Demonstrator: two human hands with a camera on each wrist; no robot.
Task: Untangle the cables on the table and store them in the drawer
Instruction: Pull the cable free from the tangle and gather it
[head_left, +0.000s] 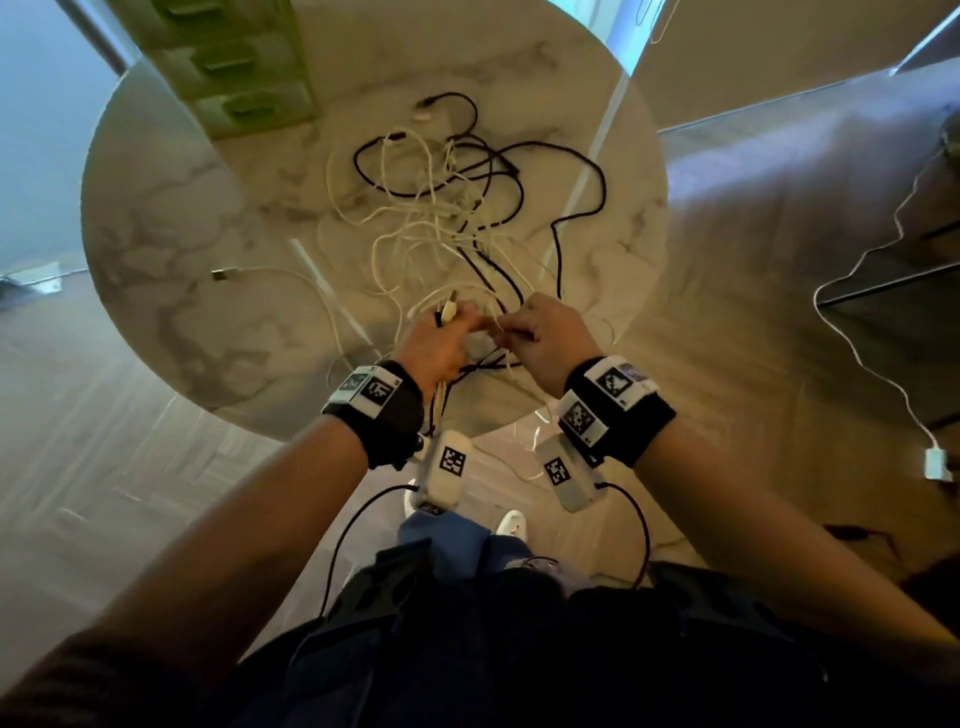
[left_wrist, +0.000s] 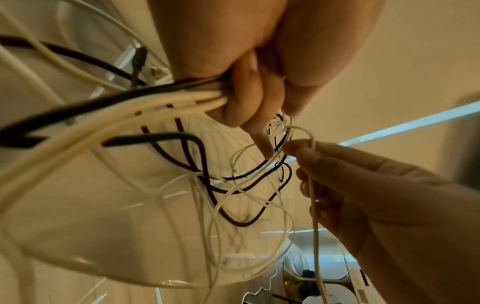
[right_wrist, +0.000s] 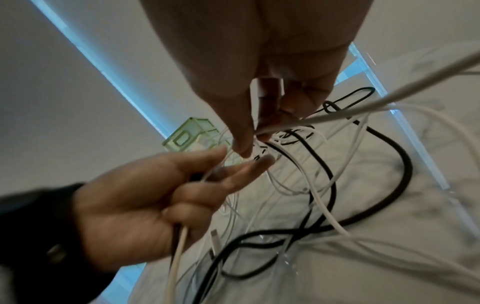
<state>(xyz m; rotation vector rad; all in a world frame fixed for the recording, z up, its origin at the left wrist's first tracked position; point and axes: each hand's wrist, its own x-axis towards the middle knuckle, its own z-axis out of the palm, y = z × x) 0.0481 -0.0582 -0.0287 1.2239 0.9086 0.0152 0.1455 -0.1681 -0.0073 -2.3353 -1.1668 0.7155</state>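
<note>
A tangle of white and black cables (head_left: 447, 208) lies on the round marble table (head_left: 171, 228). My left hand (head_left: 467, 323) grips a bundle of white and black cables (left_wrist: 166, 100) near the table's front edge, and plug ends (head_left: 450, 307) stick up above its fist. Its index finger (left_wrist: 263, 148) points into the small knot (left_wrist: 281, 127). Right beside it, my right hand (head_left: 506, 336) pinches a thin white cable (left_wrist: 314, 205) at that knot, between thumb and fingers (right_wrist: 244, 142). The green drawer unit (head_left: 244, 67) stands at the table's far left, drawers closed.
One white cable ends in a USB plug (head_left: 224, 274) at the table's left. On the floor to the right runs another white cable with a charger block (head_left: 936, 464). Dark furniture (head_left: 893, 322) stands at the right. My legs and shoes are below the table edge.
</note>
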